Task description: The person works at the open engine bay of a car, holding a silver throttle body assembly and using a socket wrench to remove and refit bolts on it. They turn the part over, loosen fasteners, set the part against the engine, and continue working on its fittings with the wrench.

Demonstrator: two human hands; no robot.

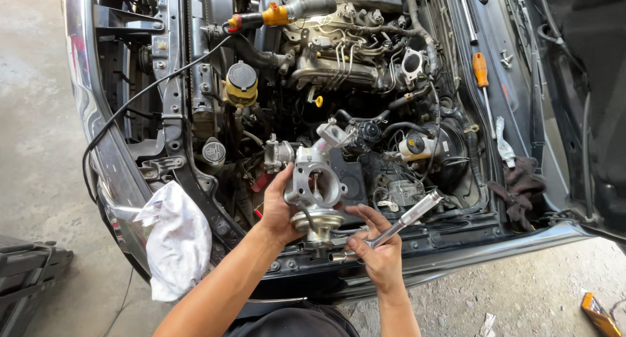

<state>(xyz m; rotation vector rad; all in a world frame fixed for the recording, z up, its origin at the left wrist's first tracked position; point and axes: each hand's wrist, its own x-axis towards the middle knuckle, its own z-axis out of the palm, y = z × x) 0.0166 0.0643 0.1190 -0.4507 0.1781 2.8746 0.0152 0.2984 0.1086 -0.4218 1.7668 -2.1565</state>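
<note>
The cast-metal throttle body [315, 183] is held up over the front edge of the open engine bay [339, 69], its round bore facing the viewer and a domed fitting hanging at its lower end. The left hand [279, 210] grips it from the left side, thumb laid up along the housing, grip closed firmly on the part. The right hand [379, 249] sits just below and to the right, grip closed on a chrome ratchet wrench [391, 229] held across the palm; its index finger reaches up to the underside of the throttle body, and contact appears likely but cannot be confirmed from here.

Around them: a white rag [173, 239] draped over the left front corner of the car, an orange-handled screwdriver [481, 73] lying on the right inner wing, a dark cloth [521, 187] bunched below it, and a yellow-capped reservoir [240, 84] toward the left of the bay.
</note>
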